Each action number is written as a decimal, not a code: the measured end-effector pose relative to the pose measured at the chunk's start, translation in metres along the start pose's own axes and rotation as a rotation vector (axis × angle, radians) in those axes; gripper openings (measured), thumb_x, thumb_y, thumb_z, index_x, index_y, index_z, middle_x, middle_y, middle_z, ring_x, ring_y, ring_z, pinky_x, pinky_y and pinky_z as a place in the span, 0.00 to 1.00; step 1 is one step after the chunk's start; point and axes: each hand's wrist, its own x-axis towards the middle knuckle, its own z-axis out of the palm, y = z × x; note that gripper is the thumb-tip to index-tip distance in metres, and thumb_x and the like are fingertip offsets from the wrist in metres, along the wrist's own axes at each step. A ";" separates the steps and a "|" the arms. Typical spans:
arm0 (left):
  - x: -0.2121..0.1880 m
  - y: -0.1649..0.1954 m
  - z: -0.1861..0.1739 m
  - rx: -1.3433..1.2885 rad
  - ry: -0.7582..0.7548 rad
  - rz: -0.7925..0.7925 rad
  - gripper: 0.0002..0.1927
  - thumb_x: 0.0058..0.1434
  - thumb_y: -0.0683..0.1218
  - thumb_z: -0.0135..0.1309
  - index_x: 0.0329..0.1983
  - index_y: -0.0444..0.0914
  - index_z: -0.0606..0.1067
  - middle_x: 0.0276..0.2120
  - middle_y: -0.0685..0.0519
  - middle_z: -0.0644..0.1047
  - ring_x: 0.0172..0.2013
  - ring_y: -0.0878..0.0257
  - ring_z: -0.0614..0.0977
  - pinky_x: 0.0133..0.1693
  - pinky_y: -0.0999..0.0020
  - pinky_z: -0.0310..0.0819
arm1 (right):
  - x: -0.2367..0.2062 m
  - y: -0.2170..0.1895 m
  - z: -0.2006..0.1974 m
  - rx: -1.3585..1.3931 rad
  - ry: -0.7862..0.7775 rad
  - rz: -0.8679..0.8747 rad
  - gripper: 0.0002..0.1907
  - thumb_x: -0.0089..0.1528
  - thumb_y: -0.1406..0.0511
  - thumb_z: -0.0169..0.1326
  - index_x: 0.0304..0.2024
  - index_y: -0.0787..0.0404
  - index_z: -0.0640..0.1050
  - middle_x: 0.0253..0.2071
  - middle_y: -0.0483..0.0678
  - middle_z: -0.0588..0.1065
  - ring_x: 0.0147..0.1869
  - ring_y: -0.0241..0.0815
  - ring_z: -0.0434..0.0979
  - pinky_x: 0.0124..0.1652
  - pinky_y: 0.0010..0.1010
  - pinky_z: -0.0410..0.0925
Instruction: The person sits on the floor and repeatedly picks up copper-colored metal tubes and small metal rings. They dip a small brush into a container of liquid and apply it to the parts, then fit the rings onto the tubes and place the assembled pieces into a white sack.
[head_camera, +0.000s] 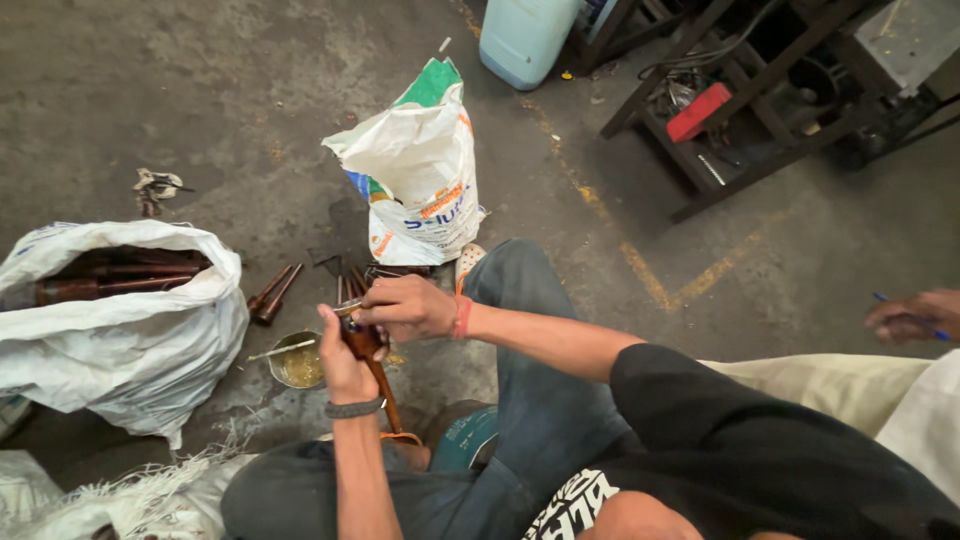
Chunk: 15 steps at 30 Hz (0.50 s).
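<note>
The person sits on the floor (120, 90) with bent knees in blue jeans. The left hand (343, 365) is closed in a tight grip around a brown metal rod (375, 370). The rod points down toward the lap, and its top end sticks up out of the fist. The right hand (408, 306) is just above the left one and touches it. Its fingers pinch a small silver piece (347, 308) at the top end of the rod.

Just left of the hands sits a small round tin (297, 362) with yellow stuff inside. A thin stick (283, 349) lies across it. A little past the tin, two more brown rods (272, 294) lie on the floor. Far to the left is a big white sack (120, 320), open, with many brown rods inside.

Past the hands stands another white sack (420, 170) with green and orange marks. Farther off is a pale blue jug (525, 35). To the far right, another person's hand (915, 315) holds a blue pen (910, 315).
</note>
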 end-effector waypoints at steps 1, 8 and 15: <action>-0.001 0.003 0.003 -0.010 0.000 -0.010 0.25 0.57 0.62 0.31 0.29 0.37 0.66 0.17 0.53 0.66 0.16 0.66 0.66 0.14 0.78 0.54 | -0.003 0.003 -0.001 0.001 0.000 -0.001 0.15 0.42 0.75 0.48 0.33 0.65 0.70 0.28 0.48 0.67 0.28 0.45 0.67 0.27 0.30 0.62; -0.012 0.023 0.025 0.005 -0.001 0.068 0.25 0.54 0.63 0.29 0.31 0.37 0.65 0.18 0.53 0.67 0.16 0.67 0.67 0.12 0.80 0.53 | -0.027 0.016 0.018 0.153 0.228 0.438 0.07 0.50 0.74 0.48 0.32 0.62 0.70 0.26 0.46 0.70 0.28 0.37 0.70 0.27 0.25 0.63; 0.001 0.004 0.018 0.418 0.308 0.286 0.14 0.53 0.52 0.43 0.28 0.39 0.57 0.17 0.55 0.65 0.14 0.69 0.65 0.12 0.79 0.54 | -0.036 0.023 0.053 1.082 0.328 1.234 0.04 0.53 0.68 0.46 0.27 0.65 0.69 0.17 0.44 0.67 0.15 0.27 0.60 0.15 0.16 0.53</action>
